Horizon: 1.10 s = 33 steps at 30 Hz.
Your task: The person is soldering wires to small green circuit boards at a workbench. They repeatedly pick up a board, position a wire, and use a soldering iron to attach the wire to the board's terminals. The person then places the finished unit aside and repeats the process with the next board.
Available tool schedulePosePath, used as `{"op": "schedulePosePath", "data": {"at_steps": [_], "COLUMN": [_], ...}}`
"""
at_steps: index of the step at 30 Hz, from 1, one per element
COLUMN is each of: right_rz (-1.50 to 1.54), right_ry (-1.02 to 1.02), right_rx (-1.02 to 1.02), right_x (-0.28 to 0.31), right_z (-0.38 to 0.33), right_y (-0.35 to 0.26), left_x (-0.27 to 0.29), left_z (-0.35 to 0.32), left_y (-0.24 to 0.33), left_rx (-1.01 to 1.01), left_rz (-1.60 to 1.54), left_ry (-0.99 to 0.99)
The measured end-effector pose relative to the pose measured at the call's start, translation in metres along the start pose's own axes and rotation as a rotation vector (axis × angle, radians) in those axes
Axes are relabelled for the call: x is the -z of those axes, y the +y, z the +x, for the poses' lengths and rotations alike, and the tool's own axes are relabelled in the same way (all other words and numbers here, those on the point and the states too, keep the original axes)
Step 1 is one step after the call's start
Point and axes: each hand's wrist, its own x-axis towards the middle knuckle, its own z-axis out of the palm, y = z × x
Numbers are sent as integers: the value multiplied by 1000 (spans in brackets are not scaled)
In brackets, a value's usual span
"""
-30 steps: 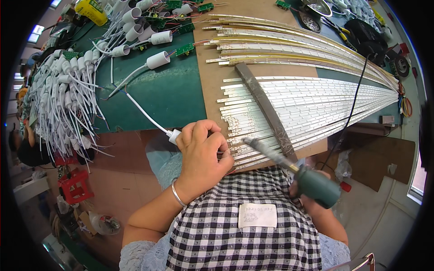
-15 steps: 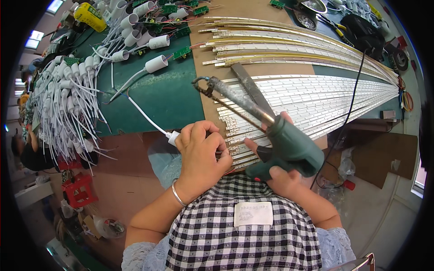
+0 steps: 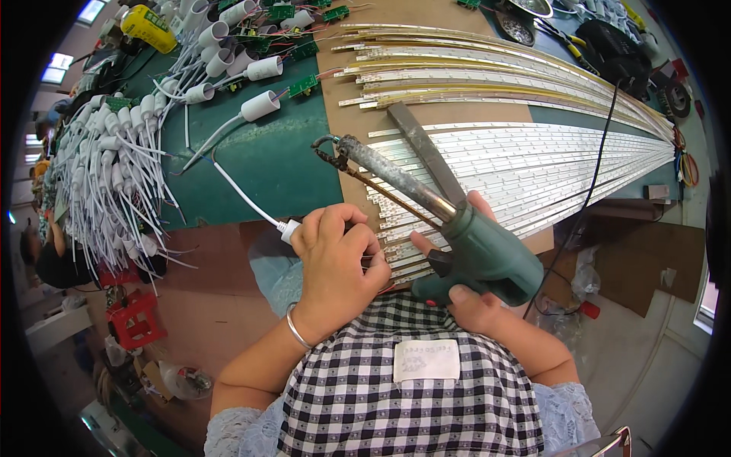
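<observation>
My right hand (image 3: 466, 297) grips a green soldering gun (image 3: 487, 259) with a long grey barrel whose hooked tip (image 3: 326, 146) points up-left over the brown board (image 3: 358, 99). My left hand (image 3: 335, 255) is closed around a small white connector (image 3: 289, 228) on a white cable (image 3: 240, 190), pressed at the near ends of the white LED strips (image 3: 533, 164) that fan out to the right. The two hands are close together at the table's near edge.
A flat grey metal bar (image 3: 422, 148) lies across the strips. Yellowish LED strips (image 3: 487, 68) lie farther back. White sockets with wires (image 3: 114, 152) and green circuit boards (image 3: 285, 11) cover the green mat (image 3: 266, 164). A black cord (image 3: 601, 137) runs right.
My right hand lifted the soldering gun from below the table edge and swung its tip up-left over the board. My left hand kept its grip on the connector.
</observation>
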Motion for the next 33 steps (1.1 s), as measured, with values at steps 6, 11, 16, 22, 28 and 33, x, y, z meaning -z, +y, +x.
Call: {"op": "schedulePosePath", "data": {"at_steps": [6,11,16,22,28,33], "right_rz": [-21,-6,-2,29,51,44], "right_ry": [-12,-24,-14,-7,1,-3], "right_rx": [41,25,21,11,-5,-11], "right_x": [2,2,2,-1,-2,-1], "right_z": [1,2,1,1,1,1], "right_y": [4,3,4,2,1,1], "left_x": [2,3,3,3,9,17], "left_z": [0,0,-1,-3,1,15], "left_y": [1,1,0,-3,-6,-5], "left_rx": [-1,9,13,27,16,-51], "left_rz": [9,4,-12,-56,-92,-8], "left_ry": [-10,-15,-18,-20,-67,-162]}}
